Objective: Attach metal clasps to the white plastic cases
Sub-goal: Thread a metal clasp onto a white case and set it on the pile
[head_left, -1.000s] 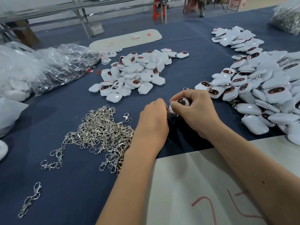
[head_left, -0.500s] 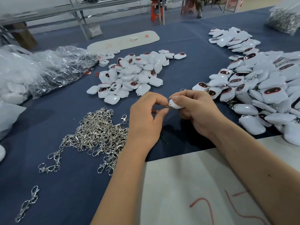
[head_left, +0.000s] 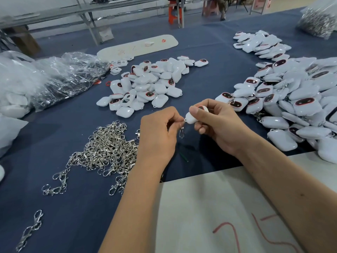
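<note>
**On the blue bench: one clasp going on, a heap done, a heap to go**

Across the blue table [head_left: 209, 57] the stock lies in three lots. Biggest is the right-hand heap of cases [head_left: 291, 99], spread along the right edge; bits of metal chain and ring show between several of them, so these are judged finished. Smaller, at centre, is the middle pile of cases [head_left: 147, 84], with no metal visible on them; judged as work left. Near left of the hands lies the pile of clasps [head_left: 105, 148], loose and tangled, with a few strays trailing toward the near-left corner. Clear bags [head_left: 54, 77] sit far left, contents blurred. A pale board [head_left: 218, 207] with red marks lies under the forearms.

Hands are raised just above the cloth, between the clasp pile and the finished heap. Right hand [head_left: 218, 125] grips one white case [head_left: 191, 118], thumb on top, fingers curled beneath, its loop end pointing left. Left hand [head_left: 158, 132] pinches a clasp [head_left: 182, 131] at its upper ring, fingertips closed tight; the hook end dangles below. Ring meets the case's loop, but whether it is threaded through cannot be told.

Judgement: mid-attachment on this piece; roughly more done than left.
</note>
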`<state>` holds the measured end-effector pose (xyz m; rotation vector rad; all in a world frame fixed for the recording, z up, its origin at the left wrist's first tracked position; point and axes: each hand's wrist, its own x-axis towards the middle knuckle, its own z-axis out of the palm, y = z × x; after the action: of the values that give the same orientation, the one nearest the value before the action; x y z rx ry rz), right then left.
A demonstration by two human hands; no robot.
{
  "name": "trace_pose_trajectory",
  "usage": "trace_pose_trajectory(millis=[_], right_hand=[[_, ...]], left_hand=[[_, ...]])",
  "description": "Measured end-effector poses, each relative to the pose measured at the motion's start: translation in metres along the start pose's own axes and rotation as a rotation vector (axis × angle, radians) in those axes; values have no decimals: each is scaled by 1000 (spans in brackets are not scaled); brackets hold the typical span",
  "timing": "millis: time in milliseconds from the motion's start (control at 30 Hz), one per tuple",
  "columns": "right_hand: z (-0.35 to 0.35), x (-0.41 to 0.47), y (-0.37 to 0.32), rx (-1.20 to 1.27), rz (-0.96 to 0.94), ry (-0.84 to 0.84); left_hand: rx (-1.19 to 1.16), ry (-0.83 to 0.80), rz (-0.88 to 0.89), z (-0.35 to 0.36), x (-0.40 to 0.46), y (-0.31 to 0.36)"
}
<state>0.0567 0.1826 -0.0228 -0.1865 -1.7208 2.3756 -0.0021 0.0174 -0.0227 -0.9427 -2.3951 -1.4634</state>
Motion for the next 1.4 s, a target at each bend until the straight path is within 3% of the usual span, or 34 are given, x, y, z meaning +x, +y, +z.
trace_pose_trajectory(millis=[167, 233, 367, 500, 600, 767, 1200, 1400], right_hand=[[2, -2, 1, -89, -53, -11], [3, -2, 1, -72, -73, -3], [6, 0, 1, 74, -82, 22], [7, 0, 1, 71, -101, 47], [6, 1, 2, 102, -84, 39], [7, 2, 4, 159, -38, -31], [9, 0, 3, 135, 0, -60], [8, 0, 3, 134, -10, -46]], left_hand=[[166, -107, 26, -2, 3, 2], [136, -73, -8, 0, 2, 4], [-318, 106, -267, 11, -2, 17], [-791, -13, -507, 13, -3, 28], [-951, -43, -620, 12, -3, 30], [-1096, 102, -731, 10, 1, 30], [-1137, 190, -750, 6, 3, 27], [-1147, 87, -789, 3, 3, 28]])
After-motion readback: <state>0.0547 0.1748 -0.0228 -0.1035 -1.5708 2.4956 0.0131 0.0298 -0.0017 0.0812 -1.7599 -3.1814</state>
